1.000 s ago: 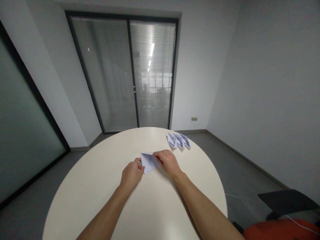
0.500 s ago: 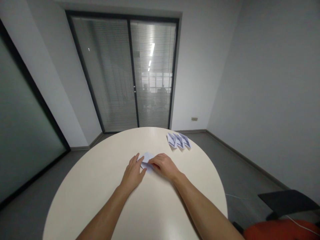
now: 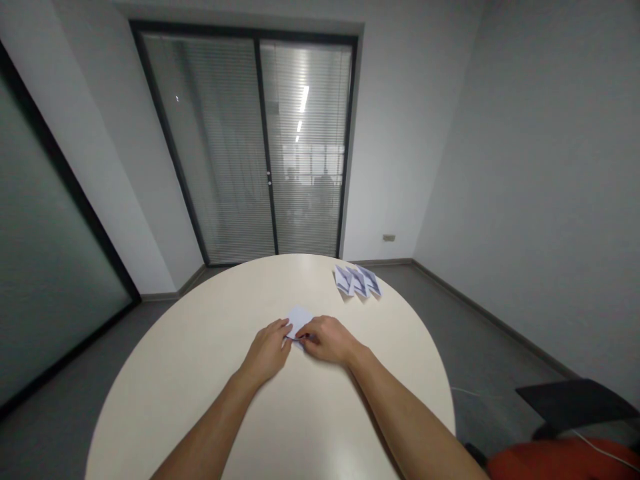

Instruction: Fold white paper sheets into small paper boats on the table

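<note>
A small sheet of pale bluish-white folded paper (image 3: 300, 318) lies on the round table between my two hands. My left hand (image 3: 267, 347) grips its left edge, thumb below and fingers above. From the other side, my right hand (image 3: 327, 340) pinches the near edge, where a fold shows as a dark line. The fingers of both hands cover part of the paper. Farther back on the right, three folded paper pieces (image 3: 357, 281) lie overlapping in a row.
The cream round table (image 3: 200, 347) fills the middle of the view. An office chair with a red seat (image 3: 560, 460) and black armrest (image 3: 575, 403) stands at the lower right. Beyond the table is a dark-framed glass door (image 3: 265, 147) with blinds.
Both hands have come slightly nearer to me at the paper's near edge. My left fingers have drawn in, and more of the paper's far part shows as a flat surface.
</note>
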Demonstrator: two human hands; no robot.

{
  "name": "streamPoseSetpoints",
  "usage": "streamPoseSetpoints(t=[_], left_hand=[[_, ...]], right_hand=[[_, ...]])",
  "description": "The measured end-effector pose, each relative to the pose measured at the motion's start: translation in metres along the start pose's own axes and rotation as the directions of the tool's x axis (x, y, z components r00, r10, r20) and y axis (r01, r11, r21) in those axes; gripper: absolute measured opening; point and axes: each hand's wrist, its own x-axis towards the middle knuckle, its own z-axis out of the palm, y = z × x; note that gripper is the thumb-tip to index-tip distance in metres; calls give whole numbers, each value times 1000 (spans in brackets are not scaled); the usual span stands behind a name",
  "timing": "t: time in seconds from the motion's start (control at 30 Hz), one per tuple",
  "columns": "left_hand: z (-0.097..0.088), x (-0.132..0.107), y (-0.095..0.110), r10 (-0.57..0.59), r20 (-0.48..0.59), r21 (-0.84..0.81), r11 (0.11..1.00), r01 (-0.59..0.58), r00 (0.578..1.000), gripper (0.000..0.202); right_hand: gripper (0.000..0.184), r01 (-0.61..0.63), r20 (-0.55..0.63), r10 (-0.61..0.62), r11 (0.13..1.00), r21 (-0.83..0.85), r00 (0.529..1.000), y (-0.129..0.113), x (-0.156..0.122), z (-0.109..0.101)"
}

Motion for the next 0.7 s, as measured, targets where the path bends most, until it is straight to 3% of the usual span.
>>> streamPoseSetpoints(t=[0.13, 0.33, 0.5, 0.7], left_hand=[[-3, -2, 3, 27, 13, -27, 999, -26, 1000, 45], [-9, -3, 9, 65, 9, -94, 994, -64, 998, 39], [-8, -3, 8, 81, 4, -133, 988, -80, 997, 36], [-6, -5, 7, 87, -3, -199, 976, -86, 996, 31]], right_hand=[[23, -12, 42, 11, 1000, 14, 999, 0, -3, -1], [27, -66, -44, 70, 994, 82, 997, 10, -4, 7], [59, -65, -46, 71, 991, 117, 996, 23, -9, 15], [86, -169, 123, 156, 980, 107, 980, 27, -13, 16]])
